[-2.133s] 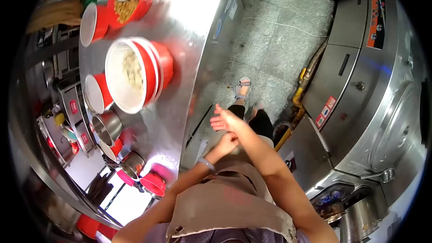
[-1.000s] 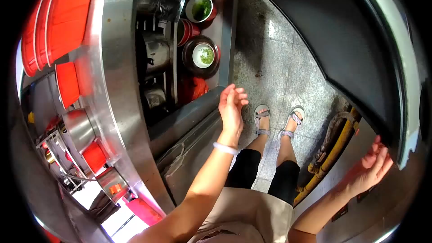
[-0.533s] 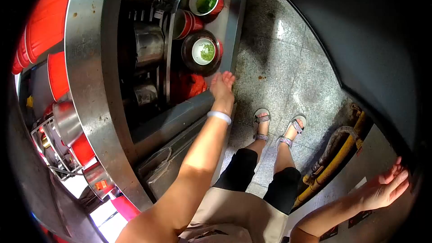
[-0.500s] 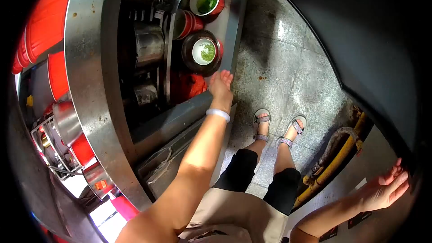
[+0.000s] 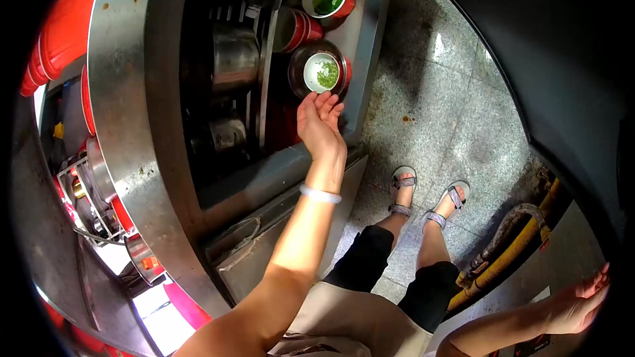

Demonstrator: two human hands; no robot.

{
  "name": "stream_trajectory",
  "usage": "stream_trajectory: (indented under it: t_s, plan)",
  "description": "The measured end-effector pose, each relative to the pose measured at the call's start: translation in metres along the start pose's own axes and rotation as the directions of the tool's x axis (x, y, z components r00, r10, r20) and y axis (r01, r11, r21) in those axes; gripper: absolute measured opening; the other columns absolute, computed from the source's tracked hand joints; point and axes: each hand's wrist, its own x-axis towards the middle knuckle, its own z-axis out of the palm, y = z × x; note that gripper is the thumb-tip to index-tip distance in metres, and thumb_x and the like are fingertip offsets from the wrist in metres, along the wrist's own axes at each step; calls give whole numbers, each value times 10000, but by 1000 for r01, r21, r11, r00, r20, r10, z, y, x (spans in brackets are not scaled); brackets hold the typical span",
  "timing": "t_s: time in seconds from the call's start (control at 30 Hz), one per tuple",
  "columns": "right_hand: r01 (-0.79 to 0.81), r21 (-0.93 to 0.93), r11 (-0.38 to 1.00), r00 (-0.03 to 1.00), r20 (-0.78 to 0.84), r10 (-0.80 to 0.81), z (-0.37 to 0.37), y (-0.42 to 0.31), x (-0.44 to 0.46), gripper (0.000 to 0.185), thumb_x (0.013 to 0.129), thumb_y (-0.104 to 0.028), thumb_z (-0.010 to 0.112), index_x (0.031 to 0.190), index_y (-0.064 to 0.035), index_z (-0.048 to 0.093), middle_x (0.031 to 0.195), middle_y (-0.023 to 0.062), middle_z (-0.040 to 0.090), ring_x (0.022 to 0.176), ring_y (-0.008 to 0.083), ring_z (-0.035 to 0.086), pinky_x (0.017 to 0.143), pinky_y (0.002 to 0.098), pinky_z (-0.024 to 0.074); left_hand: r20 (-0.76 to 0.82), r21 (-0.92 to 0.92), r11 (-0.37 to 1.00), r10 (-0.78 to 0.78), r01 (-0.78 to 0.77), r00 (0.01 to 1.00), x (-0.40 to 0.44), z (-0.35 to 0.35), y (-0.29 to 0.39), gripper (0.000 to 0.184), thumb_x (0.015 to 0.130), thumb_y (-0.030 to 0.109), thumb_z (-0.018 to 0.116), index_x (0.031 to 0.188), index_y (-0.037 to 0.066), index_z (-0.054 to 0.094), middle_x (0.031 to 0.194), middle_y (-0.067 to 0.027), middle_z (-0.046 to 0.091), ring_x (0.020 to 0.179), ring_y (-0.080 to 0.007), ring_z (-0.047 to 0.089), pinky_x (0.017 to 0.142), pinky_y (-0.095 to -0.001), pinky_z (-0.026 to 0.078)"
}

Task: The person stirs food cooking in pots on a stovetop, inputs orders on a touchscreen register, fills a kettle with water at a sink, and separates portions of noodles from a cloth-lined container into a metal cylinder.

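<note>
My left hand (image 5: 321,125), with a pale bangle on the wrist, reaches over the counter's lower shelf. Its palm faces up and the loosely curled fingers are apart, with nothing visible in them. Just beyond the fingertips is a small white bowl (image 5: 313,74) with chopped greens, set in a wider dark round container (image 5: 298,86); whether they touch cannot be made out. Far to the right, my right hand (image 5: 582,307) hangs beside the dark surface, fingers partly spread and apparently holding nothing; its tips run into the dark image edge.
Behind the bowl stand a red-and-white tub (image 5: 296,30) and a tub of leafy greens (image 5: 308,1). Metal pots (image 5: 236,59) sit further in. A steel counter edge (image 5: 126,125) curves along the left. Yellow pipes (image 5: 506,261) run low on the right. A black panel (image 5: 549,46) fills the upper right.
The view has shifted, moving the shelf and floor rightward in the picture. Relative to the bowls, my left hand has moved left and turned its palm up more. My right hand sits lower in the picture.
</note>
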Motion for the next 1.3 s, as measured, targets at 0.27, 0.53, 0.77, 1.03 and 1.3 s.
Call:
stream_trajectory:
  t_s: [0.27, 0.53, 0.77, 1.03, 1.3]
  plan:
    - [71, -353, 933, 994, -52, -96, 55, -19, -28, 219, 850, 51, 506, 1037, 164, 527, 1071, 265, 570, 964, 276, 599, 839, 310, 507, -167, -34, 964, -265, 263, 950, 21, -20, -36, 260, 924, 150, 428, 1143, 11, 412, 1041, -149, 539, 911, -240, 555, 748, -374, 511]
    - [223, -594, 773, 972, 76, -222, 16, -7, -7, 203, 845, 23, 539, 1007, 144, 556, 1017, 249, 596, 927, 237, 610, 802, 292, 520, -388, -13, 965, -245, 260, 889, 80, -28, -75, 299, 896, 143, 480, 1127, -37, 419, 1019, -198, 545, 819, -287, 594, 660, -394, 544]
    - [95, -151, 984, 984, -137, -116, 59, -19, -24, 189, 855, 24, 515, 988, 159, 512, 1057, 277, 559, 943, 302, 591, 846, 365, 517, -345, 75, 915, -349, 396, 871, 118, -27, -74, 178, 852, 65, 491, 937, -91, 488, 744, -176, 588, 615, -252, 596, 563, -347, 532]
    - [142, -138, 980, 978, -135, -160, 64, -16, -26, 196, 847, 13, 533, 975, 156, 491, 1032, 298, 546, 957, 332, 576, 870, 407, 505, -504, 5, 957, -249, 291, 827, 118, -42, -57, 181, 835, 132, 514, 773, -38, 517, 673, -120, 568, 540, -186, 550, 507, -298, 502]
    - [177, -119, 977, 983, -28, -182, 57, -15, -20, 182, 854, 0, 535, 959, 145, 504, 992, 273, 560, 937, 328, 577, 867, 392, 502, -475, -60, 956, -282, 289, 834, 117, -42, -51, 120, 814, 119, 520, 750, 17, 516, 643, -64, 551, 506, -133, 505, 455, -247, 423]
